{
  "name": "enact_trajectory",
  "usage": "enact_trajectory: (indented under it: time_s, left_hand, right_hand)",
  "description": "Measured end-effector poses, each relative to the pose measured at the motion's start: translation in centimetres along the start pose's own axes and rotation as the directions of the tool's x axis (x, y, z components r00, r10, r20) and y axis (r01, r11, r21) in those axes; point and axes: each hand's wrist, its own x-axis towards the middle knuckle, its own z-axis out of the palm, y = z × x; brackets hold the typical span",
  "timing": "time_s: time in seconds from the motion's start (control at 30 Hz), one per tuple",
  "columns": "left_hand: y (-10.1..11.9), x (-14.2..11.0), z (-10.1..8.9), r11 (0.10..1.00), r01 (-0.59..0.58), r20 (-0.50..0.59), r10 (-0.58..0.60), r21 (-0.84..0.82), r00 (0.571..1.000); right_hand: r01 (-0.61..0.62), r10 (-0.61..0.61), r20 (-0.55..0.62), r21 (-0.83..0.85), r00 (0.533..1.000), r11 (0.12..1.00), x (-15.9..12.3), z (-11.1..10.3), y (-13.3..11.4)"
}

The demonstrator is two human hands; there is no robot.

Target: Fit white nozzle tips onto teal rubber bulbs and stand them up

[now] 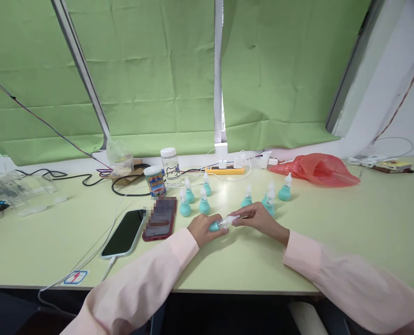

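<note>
My left hand (206, 229) is wrapped round the teal bulb of a nasal aspirator (223, 223), which lies tilted with its clear nozzle toward the right. The fingertips of my right hand (257, 219) pinch the whitish tip at the nozzle's end. Beyond my left hand several like aspirators stand upright, one teal bulb (185, 209) at their near left corner. Past my right hand is another upright group, with one aspirator (285, 191) farthest right. The fingers of my left hand hide part of the held bulb.
Left of my hands lie a white-edged phone (123, 235) on a cable and a red-cased phone (160, 218). Behind them stand a printed canister (155, 181) and a clear jar (171, 165). A yellow power strip (225, 171) and red plastic bag (315, 170) lie along the back.
</note>
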Motion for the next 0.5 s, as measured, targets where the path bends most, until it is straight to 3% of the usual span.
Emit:
enact_trajectory:
  time_s: [0.17, 0.37, 0.5]
  left_hand:
    - [0.24, -0.17, -0.06, 1.000, -0.013, 0.005, 0.013, 0.018, 1.000]
    - [0.69, -0.27, 0.04, 0.995, -0.050, -0.016, 0.052, 0.091, 0.999]
    - [0.78, -0.36, 0.44, 0.991, -0.058, -0.031, 0.062, 0.120, 0.998]
  right_hand:
    - [-0.025, 0.025, -0.017, -0.002, 1.000, 1.000, -0.08, 0.15, -0.08]
    - [-0.092, 0.091, 0.014, 0.180, 0.996, 0.979, -0.49, 0.49, -0.16]
    - [-0.116, 0.113, 0.028, 0.199, 0.993, 0.973, -0.75, 0.51, -0.08]
